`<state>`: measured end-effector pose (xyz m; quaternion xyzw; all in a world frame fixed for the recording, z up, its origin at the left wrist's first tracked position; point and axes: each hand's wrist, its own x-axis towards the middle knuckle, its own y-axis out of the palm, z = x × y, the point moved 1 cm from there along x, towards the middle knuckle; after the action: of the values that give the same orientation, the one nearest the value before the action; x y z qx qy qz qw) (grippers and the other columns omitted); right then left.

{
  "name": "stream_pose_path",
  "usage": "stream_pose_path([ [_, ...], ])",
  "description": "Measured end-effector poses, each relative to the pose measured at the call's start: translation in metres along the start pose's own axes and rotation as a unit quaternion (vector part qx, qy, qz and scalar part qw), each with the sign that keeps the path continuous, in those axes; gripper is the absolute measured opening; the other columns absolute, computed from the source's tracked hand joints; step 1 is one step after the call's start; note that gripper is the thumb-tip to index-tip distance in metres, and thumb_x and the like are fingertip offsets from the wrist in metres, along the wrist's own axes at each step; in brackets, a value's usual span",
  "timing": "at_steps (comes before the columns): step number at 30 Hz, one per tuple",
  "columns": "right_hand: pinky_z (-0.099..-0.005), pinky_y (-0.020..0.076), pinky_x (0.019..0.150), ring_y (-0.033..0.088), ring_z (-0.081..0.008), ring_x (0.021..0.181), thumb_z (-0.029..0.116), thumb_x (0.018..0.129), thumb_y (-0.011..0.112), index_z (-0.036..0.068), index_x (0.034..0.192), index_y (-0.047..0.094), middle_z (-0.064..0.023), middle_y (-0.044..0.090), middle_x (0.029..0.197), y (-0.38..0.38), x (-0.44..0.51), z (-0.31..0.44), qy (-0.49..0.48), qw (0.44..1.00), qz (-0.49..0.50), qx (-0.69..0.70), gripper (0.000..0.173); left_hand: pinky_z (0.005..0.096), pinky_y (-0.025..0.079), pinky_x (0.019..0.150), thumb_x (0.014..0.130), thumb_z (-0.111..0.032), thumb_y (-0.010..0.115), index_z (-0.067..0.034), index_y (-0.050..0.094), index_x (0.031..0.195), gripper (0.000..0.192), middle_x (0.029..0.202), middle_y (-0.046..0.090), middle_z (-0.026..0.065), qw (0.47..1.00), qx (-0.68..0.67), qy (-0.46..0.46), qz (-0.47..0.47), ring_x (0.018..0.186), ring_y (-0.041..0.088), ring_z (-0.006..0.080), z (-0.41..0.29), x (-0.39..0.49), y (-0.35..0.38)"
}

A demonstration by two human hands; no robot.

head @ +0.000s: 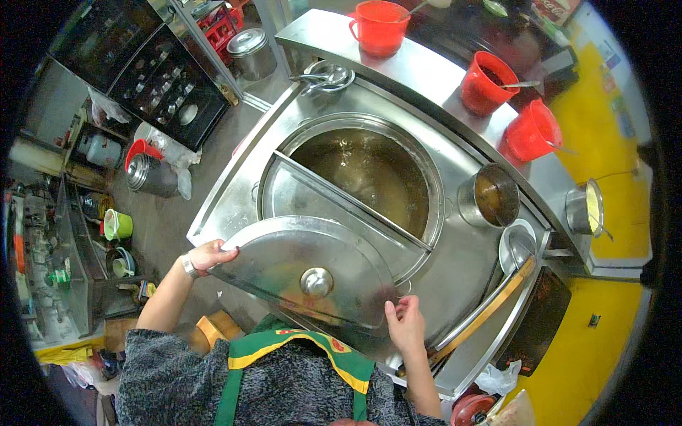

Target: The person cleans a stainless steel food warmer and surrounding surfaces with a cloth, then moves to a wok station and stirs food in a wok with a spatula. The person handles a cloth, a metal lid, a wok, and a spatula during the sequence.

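Note:
My left hand [213, 255] grips the left corner of a half-round metal lid [298, 239] with a round knob [316, 282]. The lid is tilted over the near edge of a large round pot set in a steel counter. Close by the lid's right end, my right hand [405, 317] has its fingers bent; whether it touches the lid I cannot tell. Brownish liquid [373, 170] shows in the far half of the pot. Another half-round metal cover [314, 197] lies over the near half, its straight raised edge running across the middle.
Red plastic containers [381, 32] with utensils stand on the raised steel shelf [426, 80]. At the right are a metal pot [489, 196], a white bowl [525, 229] with a strainer and a long wooden handle [490, 309]. A bowl with ladles [333, 77] sits at the counter's far left corner.

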<state>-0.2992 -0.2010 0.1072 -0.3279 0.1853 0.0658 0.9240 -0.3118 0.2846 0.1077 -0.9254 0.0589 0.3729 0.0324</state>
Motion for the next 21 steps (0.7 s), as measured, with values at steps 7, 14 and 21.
stream_pose_path([
  [7, -0.0316, 0.0494, 0.073, 0.059, -0.0163, 0.079, 0.016, 0.08, 0.073, 0.002, 0.101, 0.053, -0.0092, 0.063, 0.086, -0.041, 0.107, 0.077, -0.169, 0.981, 0.032, 0.091, 0.033, 0.0297, 0.054, 0.072, 0.083, -0.01, 0.065, 0.003, 0.061, 0.107, 0.027, 0.092, 0.067, 0.0087, 0.948, -0.303, 0.034, -0.094, 0.078, 0.066, 0.0165, -0.048, -0.048, -0.02],
  [14, -0.0296, 0.0507, 0.075, 0.063, -0.0173, 0.088, 0.029, 0.099, 0.051, 0.007, 0.11, 0.061, -0.0055, 0.066, 0.103, 0.041, 0.337, 0.068, 0.02, 0.97, 0.167, 0.174, 0.027, 0.0357, 0.056, 0.082, 0.065, 0.001, 0.056, 0.008, 0.051, 0.122, 0.057, 0.103, 0.065, 0.0158, 0.936, -0.294, 0.153, -0.115, 0.086, 0.068, 0.0261, -0.139, -0.041, -0.005],
  [21, -0.0396, 0.0367, 0.107, 0.038, -0.0357, 0.131, 0.032, 0.093, 0.051, 0.01, 0.129, 0.054, -0.0082, 0.048, 0.14, 0.193, 0.388, -0.009, -0.28, 0.714, 0.363, -0.529, 0.042, 0.0294, 0.054, 0.076, 0.057, 0.002, 0.053, 0.01, 0.052, 0.116, 0.059, 0.099, 0.064, 0.0136, 0.929, -0.246, 0.149, -0.234, 0.082, 0.065, 0.021, -0.188, -0.017, 0.015],
])
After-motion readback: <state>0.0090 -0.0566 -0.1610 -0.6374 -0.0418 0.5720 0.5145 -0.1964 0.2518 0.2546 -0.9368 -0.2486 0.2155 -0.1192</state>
